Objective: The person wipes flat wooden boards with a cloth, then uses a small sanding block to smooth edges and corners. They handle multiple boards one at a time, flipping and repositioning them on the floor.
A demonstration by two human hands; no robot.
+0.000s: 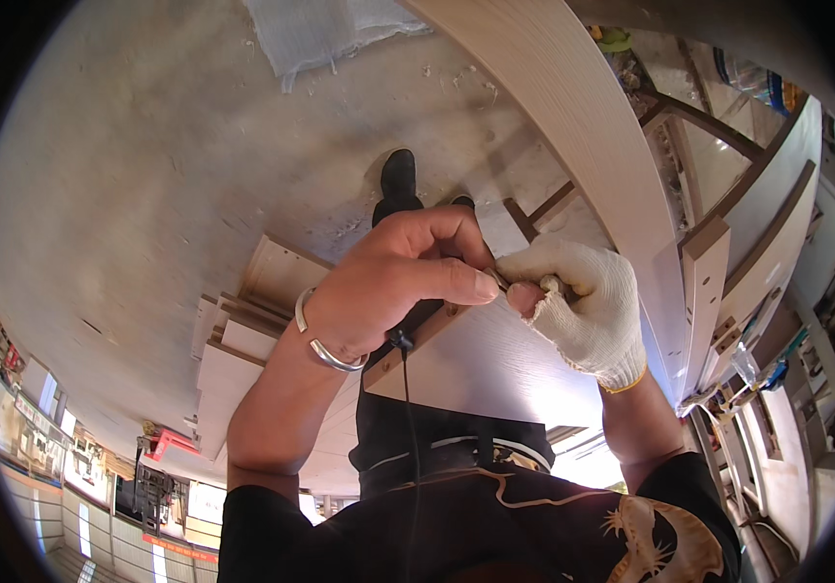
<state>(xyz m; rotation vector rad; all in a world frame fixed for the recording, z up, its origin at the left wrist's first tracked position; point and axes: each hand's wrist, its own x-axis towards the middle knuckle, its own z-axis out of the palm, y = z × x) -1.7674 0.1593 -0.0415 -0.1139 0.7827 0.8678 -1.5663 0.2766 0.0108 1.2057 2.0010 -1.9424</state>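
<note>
Closest to the camera, the person's dark shirt with a gold pattern fills the lower edge, and both forearms rise from it toward the middle of the view. The bare left hand [403,282], with a metal bangle [325,345] on its wrist, curls its fingers narrowly, thumb pressed forward against a small thin item [498,282] held at the fingertips. What that item is cannot be told; it is tiny and mostly hidden. The right hand [583,301] wears a white knit glove [597,325] with the fingertips cut off, and its fingers pinch the same small item from the other side, so that both hands meet over it.

Judging by this, the step in hand looks like fitting or setting a small piece at the edge of the pale wood-grain panel [495,364] just beneath the hands. The next move probably calls for a steady pinch and careful aim, since the piece is small and both thumbs crowd it.

The panel is light, smooth and flat, with a brown edge strip along its near left side. A thin black cord [408,408] hangs down in front of it.

Farther off, more cut boards [233,340] lie stacked on the dusty concrete floor [145,175], a black shoe [398,180] stands beyond the hands, and a long pale board [592,126] slants across to the right.
</note>
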